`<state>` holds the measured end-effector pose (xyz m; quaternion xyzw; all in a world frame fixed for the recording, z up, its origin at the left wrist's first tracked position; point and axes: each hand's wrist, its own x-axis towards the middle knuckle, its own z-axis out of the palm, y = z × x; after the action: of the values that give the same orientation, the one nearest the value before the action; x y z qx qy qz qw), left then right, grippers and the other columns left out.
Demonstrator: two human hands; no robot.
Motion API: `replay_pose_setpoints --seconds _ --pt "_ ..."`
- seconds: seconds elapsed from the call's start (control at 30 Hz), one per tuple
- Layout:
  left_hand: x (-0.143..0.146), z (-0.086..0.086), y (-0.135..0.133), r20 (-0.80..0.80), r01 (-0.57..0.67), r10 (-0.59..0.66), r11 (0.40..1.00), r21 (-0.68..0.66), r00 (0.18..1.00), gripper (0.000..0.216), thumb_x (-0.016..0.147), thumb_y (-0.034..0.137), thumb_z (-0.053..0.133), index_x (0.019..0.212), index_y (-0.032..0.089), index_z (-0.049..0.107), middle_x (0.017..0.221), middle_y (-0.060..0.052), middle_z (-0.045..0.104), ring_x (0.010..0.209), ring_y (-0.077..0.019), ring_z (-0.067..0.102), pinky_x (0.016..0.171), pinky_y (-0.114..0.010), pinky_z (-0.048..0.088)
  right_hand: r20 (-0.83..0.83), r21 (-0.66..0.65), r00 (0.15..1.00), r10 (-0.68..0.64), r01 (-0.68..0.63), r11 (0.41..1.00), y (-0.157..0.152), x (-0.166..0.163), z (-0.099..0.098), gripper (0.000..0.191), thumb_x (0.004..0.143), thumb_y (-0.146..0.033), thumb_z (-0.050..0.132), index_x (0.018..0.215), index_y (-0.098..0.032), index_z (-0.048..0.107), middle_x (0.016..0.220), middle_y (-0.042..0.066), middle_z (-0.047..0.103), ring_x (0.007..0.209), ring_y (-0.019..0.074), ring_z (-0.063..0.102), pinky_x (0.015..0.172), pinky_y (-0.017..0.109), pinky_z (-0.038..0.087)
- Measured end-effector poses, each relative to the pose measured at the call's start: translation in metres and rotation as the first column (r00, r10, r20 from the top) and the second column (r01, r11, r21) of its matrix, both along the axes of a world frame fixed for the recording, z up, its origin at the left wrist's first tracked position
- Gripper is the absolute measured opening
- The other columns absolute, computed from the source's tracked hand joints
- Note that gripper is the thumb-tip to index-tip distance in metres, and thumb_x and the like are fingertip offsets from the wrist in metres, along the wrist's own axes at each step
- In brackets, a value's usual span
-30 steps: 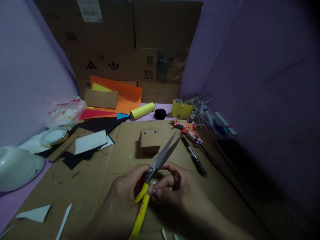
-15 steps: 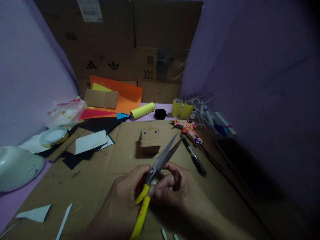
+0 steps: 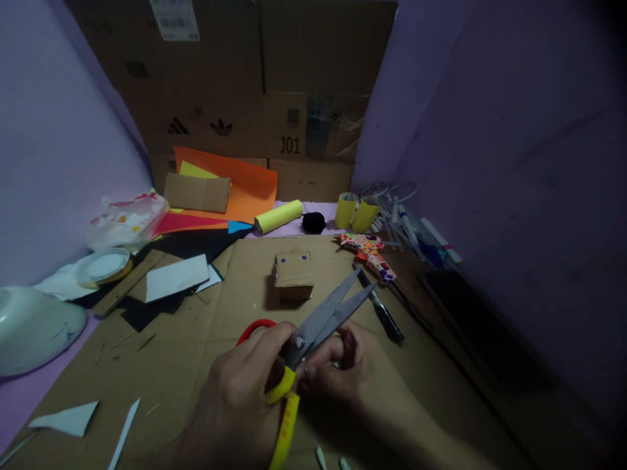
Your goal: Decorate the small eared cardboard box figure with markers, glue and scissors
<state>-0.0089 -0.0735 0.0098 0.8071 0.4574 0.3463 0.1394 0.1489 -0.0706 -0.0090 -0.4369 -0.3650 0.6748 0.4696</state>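
Note:
My left hand (image 3: 240,385) is closed round a pair of scissors (image 3: 323,320) with yellow handles (image 3: 284,418). The blades are slightly apart and point up and to the right, toward a black pen (image 3: 385,313). A red curved piece (image 3: 252,325) shows above the left knuckles. My right hand (image 3: 355,372) is curled just under the blades, its fingertips pinched by the pivot; what they hold is hidden. A small cardboard box (image 3: 292,274) with dots stands just beyond the hands.
Cardboard sheet (image 3: 196,339) covers the table. Coloured papers (image 3: 235,186), a yellow roll (image 3: 279,215), two yellow tubes (image 3: 356,212), markers (image 3: 416,228) and a patterned star (image 3: 367,251) lie behind. A tape roll (image 3: 104,266) and white bowl (image 3: 34,326) sit left; paper scraps (image 3: 68,418) lie in front.
The scissors have swung clockwise, so the blades point further right and lower. The left hand has shifted and the red curved piece has come into view above it.

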Motion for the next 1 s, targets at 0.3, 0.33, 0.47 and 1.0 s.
replay_pose_setpoints --seconds 0.3,0.33,0.47,1.0 --pt "-0.001 -0.003 0.001 0.028 -0.047 0.051 0.99 -0.132 0.998 0.022 0.085 0.024 0.055 0.106 0.026 0.054 0.067 0.005 0.059 0.052 -0.0117 0.055 0.049 -0.021 0.04 -0.016 -0.068 1.0 -0.001 0.0 0.998 0.002 0.001 0.003 0.047 0.054 -0.019 0.082 0.092 -0.016 0.054 0.052 -0.003 0.07 0.046 0.0103 0.061 0.051 0.02 0.048" --pt "-0.001 -0.003 0.001 0.029 -0.051 0.055 0.989 -0.135 0.998 0.022 0.085 0.024 0.055 0.106 0.026 0.054 0.07 0.004 0.061 0.055 -0.0123 0.057 0.049 -0.021 0.041 -0.026 -0.056 1.0 0.001 -0.003 0.998 0.002 0.001 0.002 0.048 0.055 -0.02 0.083 0.094 -0.015 0.055 0.053 -0.002 0.07 0.047 0.0104 0.062 0.051 0.02 0.048" --pt "-0.001 -0.002 0.001 0.02 -0.049 0.053 0.986 -0.158 0.998 0.015 0.086 0.025 0.053 0.101 0.026 0.055 0.074 0.002 0.065 0.059 -0.0136 0.06 0.05 -0.022 0.041 -0.06 -0.024 0.998 0.011 -0.013 1.0 0.001 0.002 -0.002 0.054 0.058 -0.026 0.085 0.102 -0.014 0.056 0.061 0.001 0.074 0.054 0.0121 0.065 0.056 0.022 0.05" --pt "-0.002 0.004 0.006 0.072 -0.034 0.061 0.945 -0.325 0.996 0.021 0.083 0.022 0.057 0.104 0.026 0.058 0.07 0.006 0.065 0.058 -0.0101 0.062 0.053 -0.015 0.049 -0.099 -0.104 0.994 0.049 -0.059 0.993 0.003 0.005 0.009 0.058 0.054 -0.028 0.088 0.1 -0.015 0.055 0.06 -0.001 0.074 0.054 0.011 0.065 0.058 0.023 0.05"
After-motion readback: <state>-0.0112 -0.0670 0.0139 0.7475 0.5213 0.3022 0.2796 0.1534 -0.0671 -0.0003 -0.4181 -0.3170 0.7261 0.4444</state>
